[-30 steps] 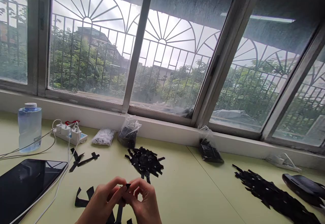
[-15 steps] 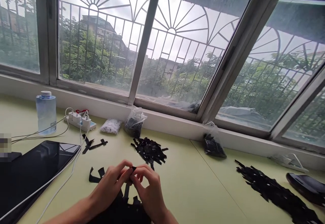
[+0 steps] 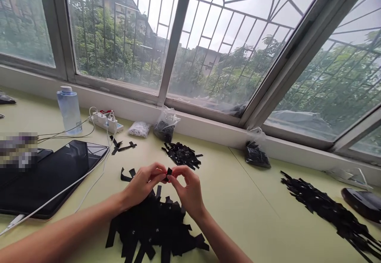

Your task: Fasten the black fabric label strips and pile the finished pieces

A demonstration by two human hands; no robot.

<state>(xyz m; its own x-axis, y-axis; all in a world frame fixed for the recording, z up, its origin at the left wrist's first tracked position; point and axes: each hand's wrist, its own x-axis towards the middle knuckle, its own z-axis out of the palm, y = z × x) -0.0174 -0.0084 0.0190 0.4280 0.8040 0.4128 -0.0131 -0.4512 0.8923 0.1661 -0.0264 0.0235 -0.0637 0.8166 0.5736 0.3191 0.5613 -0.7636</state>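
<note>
Pinched between the fingertips of both hands is a small black fabric strip (image 3: 169,172). My left hand (image 3: 143,181) grips it from the left with thumb and forefinger. On the other side my right hand (image 3: 188,186) holds it in the same kind of pinch, and the fingertips nearly meet. Below the hands spreads a large pile of black strips (image 3: 154,227), some with small white marks. Behind them lies a smaller heap of black strips (image 3: 181,154). A few loose strips (image 3: 127,176) rest just left of my left hand.
A dark tablet (image 3: 59,179) with a white cable lies left. Along the sill stand a water bottle (image 3: 70,110), a power strip (image 3: 106,121), a white packet (image 3: 139,129) and plastic bags (image 3: 165,126) (image 3: 257,153). More black strips (image 3: 324,207) and a dark glossy object (image 3: 361,203) are right.
The view has tilted downward, so more of the near pile shows. Both hands still pinch the small strip, which now stands more upright between the fingertips.
</note>
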